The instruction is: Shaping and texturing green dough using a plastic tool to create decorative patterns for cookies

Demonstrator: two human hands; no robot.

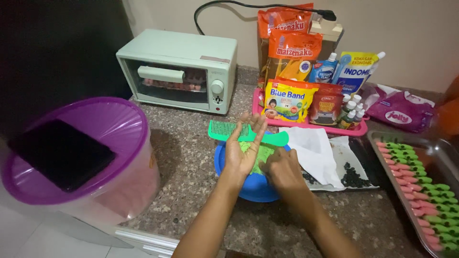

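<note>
The head view shows your two hands over a round blue plastic bowl (pixel 253 188) that stands on the speckled stone counter (pixel 191 191). Your left hand (pixel 244 148) is opened flat, the palm turned up and the fingers stretched and close together; it grasps nothing. On this palm lies a piece of soft light green dough (pixel 260 155), and more of the same dough is in the bowl just under it. Your right hand (pixel 282 169) is bent with the fingers curled down, and its fingertips touch the green dough at the edge of the left palm. Whether they pinch the dough or only press on it, I cannot tell, because the back of the hand hides them.

A green plastic comb (pixel 239 131) rests across the far rim of the bowl, just behind your left fingers, and no hand touches it. At your right there is a white sheet of paper (pixel 313 153) with small black pieces, and beside it a metal baking tray (pixel 442 153) with rows of pink and green shaped pieces. At your left stands a big clear container with a purple lid (pixel 119 124), and behind it a small pale green oven (pixel 179 69).
</note>
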